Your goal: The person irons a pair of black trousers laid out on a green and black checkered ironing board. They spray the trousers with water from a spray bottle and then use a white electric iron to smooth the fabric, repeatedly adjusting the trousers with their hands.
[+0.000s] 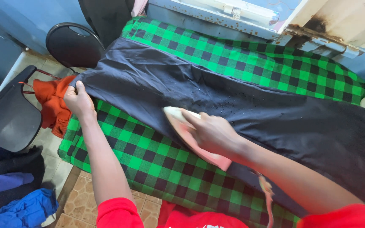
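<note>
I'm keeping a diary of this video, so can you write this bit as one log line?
left hand: grips edge of dark garment | right hand: holds iron on garment | under it: green checked cloth

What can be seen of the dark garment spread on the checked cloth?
The dark garment is navy or near-black, of smooth woven-looking fabric, spread nearly flat and running diagonally across the green and black checked cloth. Soft creases show near its upper left, and small specks, perhaps water drops, dot its middle. The left hand grips its left end, pulling it taut at the cloth's edge. The right hand presses a cream and pink iron on its near edge.
</note>
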